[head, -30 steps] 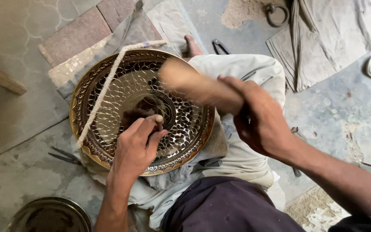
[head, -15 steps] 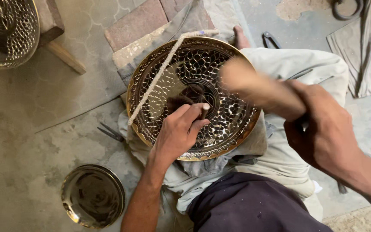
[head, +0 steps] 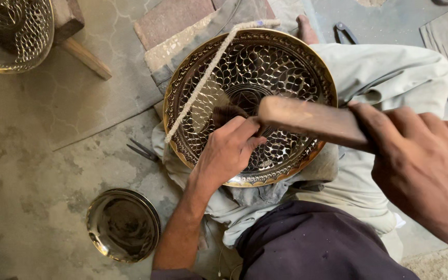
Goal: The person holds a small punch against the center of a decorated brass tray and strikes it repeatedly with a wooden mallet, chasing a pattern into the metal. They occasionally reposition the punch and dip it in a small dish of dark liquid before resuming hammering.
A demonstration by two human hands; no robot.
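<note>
Brass, pierced all over with a leaf pattern, made the large round bowl [head: 265, 67] that lay on the person's lap, over pale trousers [head: 390, 78] and a grey cloth [head: 270, 194]. A twisted pale cord [head: 208, 72] ran across its left part, from the far rim down to the near-left rim.

The left hand [head: 229, 153] rested inside the bowl, near its centre. Its grip was narrow, the fingers curled around a small dark tool [head: 228, 111] whose tip touched the metal; most of this tool was hidden by the fingers.

The right hand [head: 421, 166] was raised above the right side of the bowl and closed firmly around a wooden mallet [head: 307, 120]. The head of the mallet pointed left and hung just above the left hand's fingers. I cannot tell if it touched the small tool.

On the concrete floor [head: 37, 171], near and to the left, stood a smaller shiny metal bowl [head: 123, 224]. A pair of pliers [head: 142, 150] lay on the floor just beside the left rim of the large bowl. At the far left, another pierced brass bowl [head: 11, 31] was partly in view, next to a wooden block [head: 76, 36]. A bare foot [head: 306, 30] showed behind the far rim.
</note>
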